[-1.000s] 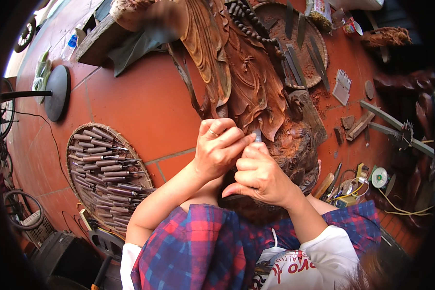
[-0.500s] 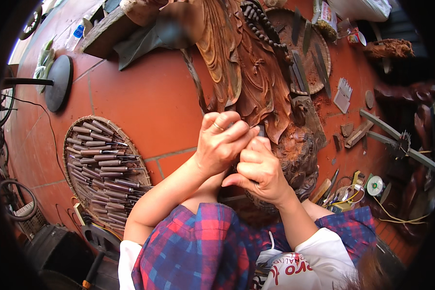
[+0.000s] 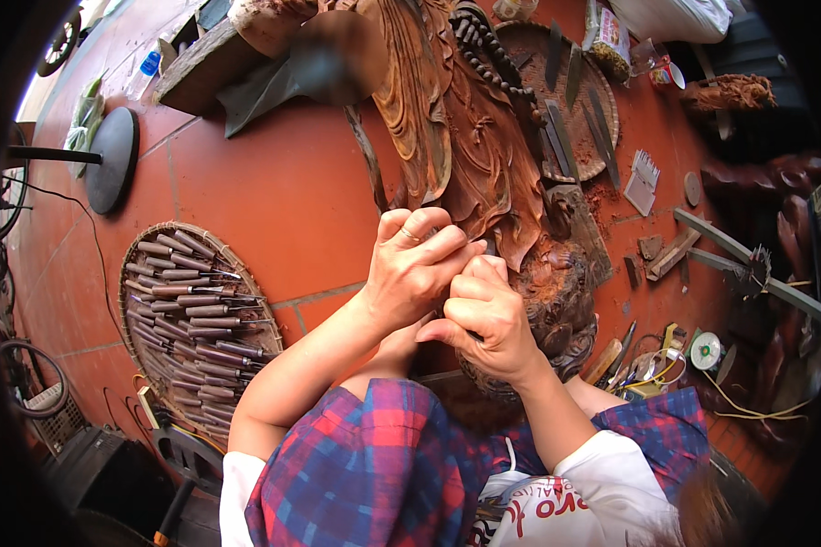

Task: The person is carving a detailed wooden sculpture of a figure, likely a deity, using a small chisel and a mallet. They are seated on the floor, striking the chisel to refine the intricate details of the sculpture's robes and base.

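Observation:
A carved wooden statue (image 3: 497, 155) with flowing robe folds and a string of beads lies ahead, its lower end on a knotty carved base (image 3: 552, 301). My left hand (image 3: 417, 260) is closed at the lower edge of the robe, fingers bent and a ring on one finger. Right beside it, my right hand (image 3: 488, 314) is closed in a fist with its thumb pointing left. The fingers of both hands touch. A small grey edge shows just above the right fingers, but what the hands grip is mostly hidden.
On the left, a round woven tray (image 3: 274, 314) holds many wooden-handled carving tools. Another woven tray (image 3: 602, 55) with flat metal blades lies far right. A dark round stand base (image 3: 116, 162) is at far left. Wood scraps, cords and a metal clamp (image 3: 757, 269) lie to the right.
Both hands stay closed at the robe's lower edge, shifted only very slightly left. The statue and trays appear a little displaced as the view moves slightly.

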Action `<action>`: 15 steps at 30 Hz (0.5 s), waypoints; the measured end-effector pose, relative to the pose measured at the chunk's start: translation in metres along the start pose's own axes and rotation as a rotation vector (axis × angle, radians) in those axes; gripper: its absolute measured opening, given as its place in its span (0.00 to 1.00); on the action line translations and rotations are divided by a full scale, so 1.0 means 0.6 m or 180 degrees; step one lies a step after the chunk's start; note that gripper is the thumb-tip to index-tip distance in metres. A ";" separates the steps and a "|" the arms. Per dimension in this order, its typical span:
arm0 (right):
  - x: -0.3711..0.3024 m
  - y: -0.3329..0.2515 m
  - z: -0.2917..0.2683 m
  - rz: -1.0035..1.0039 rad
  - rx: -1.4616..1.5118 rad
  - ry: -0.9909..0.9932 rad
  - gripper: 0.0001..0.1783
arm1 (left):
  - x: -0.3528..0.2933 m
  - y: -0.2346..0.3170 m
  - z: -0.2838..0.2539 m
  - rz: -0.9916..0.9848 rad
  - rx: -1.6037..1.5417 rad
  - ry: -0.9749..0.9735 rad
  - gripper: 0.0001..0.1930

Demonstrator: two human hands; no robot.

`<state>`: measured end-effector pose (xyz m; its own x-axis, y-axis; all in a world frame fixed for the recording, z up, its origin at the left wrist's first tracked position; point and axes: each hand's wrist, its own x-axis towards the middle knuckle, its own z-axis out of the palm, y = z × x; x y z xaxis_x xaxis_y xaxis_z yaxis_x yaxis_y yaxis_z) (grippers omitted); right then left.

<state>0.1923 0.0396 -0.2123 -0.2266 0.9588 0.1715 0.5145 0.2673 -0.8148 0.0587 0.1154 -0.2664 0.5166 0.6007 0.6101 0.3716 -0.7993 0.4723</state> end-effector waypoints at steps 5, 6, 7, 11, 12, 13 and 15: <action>-0.036 -0.006 0.007 0.0040 0.0113 0.0002 0.13 | -0.030 0.010 0.010 0.0313 0.0068 -0.0028 0.17; -0.028 -0.008 0.004 0.0054 0.0121 0.0064 0.18 | -0.023 0.009 0.007 0.0334 0.0030 -0.0043 0.17; -0.013 -0.006 0.001 0.0068 0.0129 0.0126 0.23 | -0.010 0.002 0.004 0.0293 0.0055 -0.0005 0.17; -0.034 0.000 0.008 -0.0056 0.0181 0.0101 0.22 | -0.029 0.008 0.011 0.0376 0.0179 0.0008 0.16; -0.037 -0.002 0.002 -0.0009 0.0217 -0.0013 0.16 | -0.030 0.011 0.010 0.0423 0.0155 -0.0017 0.16; -0.032 -0.002 -0.006 0.0047 0.0318 -0.0058 0.16 | -0.025 0.008 0.009 0.0452 0.0179 -0.0035 0.16; -0.016 0.002 -0.017 0.0033 0.0316 -0.0080 0.17 | -0.009 0.003 0.005 0.0340 0.0180 0.0029 0.16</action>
<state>0.2033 0.0317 -0.2093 -0.2430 0.9584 0.1499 0.4327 0.2454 -0.8675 0.0587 0.1108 -0.2710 0.5487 0.5121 0.6608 0.3580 -0.8582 0.3678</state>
